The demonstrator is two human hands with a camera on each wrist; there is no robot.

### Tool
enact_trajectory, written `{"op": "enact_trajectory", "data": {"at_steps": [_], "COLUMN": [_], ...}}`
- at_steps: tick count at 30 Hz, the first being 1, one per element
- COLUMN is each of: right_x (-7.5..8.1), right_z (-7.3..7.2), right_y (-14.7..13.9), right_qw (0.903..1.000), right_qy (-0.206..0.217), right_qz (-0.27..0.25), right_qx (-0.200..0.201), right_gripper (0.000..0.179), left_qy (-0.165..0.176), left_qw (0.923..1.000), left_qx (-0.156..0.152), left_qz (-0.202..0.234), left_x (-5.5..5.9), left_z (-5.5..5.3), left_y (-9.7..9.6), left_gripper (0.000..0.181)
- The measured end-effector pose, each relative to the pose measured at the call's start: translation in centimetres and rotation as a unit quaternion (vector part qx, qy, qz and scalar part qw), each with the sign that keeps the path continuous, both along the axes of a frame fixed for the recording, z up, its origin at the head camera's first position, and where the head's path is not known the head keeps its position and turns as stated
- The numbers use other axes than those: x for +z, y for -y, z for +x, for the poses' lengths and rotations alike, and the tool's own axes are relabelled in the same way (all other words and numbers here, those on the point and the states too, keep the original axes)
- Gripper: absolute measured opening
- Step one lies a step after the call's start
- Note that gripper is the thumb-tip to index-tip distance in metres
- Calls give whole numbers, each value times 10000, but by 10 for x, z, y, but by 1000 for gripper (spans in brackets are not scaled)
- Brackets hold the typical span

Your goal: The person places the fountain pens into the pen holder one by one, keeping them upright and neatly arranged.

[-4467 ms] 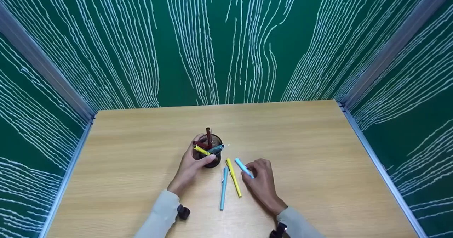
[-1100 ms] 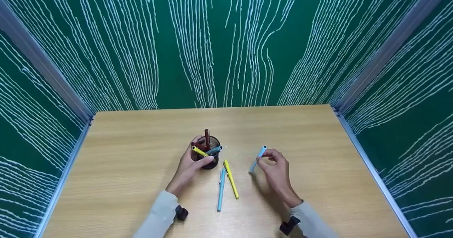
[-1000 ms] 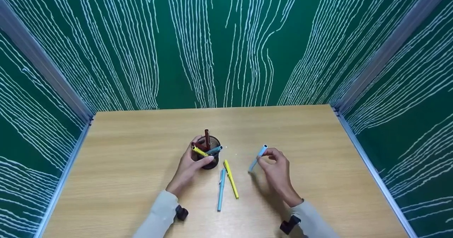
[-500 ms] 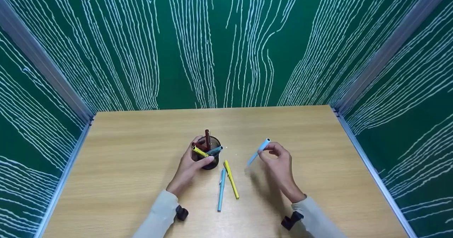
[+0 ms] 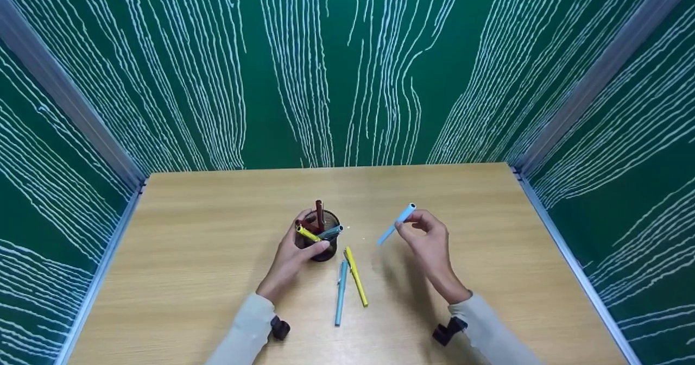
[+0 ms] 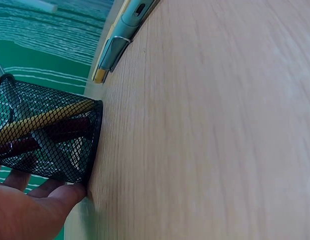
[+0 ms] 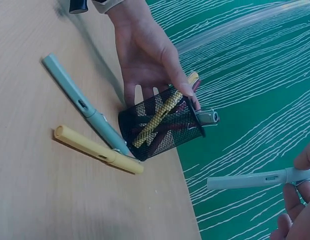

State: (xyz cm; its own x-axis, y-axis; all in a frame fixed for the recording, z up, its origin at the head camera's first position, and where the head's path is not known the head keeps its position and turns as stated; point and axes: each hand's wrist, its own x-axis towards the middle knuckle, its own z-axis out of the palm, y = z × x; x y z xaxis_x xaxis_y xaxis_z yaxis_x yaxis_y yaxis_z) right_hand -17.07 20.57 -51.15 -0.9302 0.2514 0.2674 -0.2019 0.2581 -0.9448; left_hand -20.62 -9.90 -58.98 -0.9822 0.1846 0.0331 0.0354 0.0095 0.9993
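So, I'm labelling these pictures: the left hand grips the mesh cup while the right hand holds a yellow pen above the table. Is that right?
Not quite: the pen held by the right hand is light blue, as the head view shows. The left hand does grip the mesh cup.

Seven pens [image 5: 355,276]: three blue, two yellow, two dark red; one mesh cup [image 7: 162,127].

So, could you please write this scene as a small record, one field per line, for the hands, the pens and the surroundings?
Left hand: grips black mesh pen holder
Right hand: pinches light blue pen, raised off the table
In holder: dark red pens, yellow pen, blue-grey pen
Lying on table: turquoise pen, second yellow pen, cap ends close together
Backdrop: green panels with white wavy lines
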Motion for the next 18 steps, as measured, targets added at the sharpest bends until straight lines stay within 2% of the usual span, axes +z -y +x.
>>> {"op": "enact_trajectory", "data": {"at_steps": [5,9,18], "right_x": [3,5,10], "right_z": [-3,-4,-10], "right_y": [2,4,11], "right_qw": [9998,9997,9996], "right_qy": [-14,-58,-6], "right_qz": [-133,-171,-211], "right_qx": [127,147,208], "right_gripper": [12,12,11], "left_qy": [31,120,79], "left_qw": [9999,9999,9999], "left_qx": [-27,13,-10], "left_qz": [120,49,90], "left_x": [-1,0,1], "left_z": [-1,0,1], "left_y": [0,1,1], "left_gripper": [90,90,90]}}
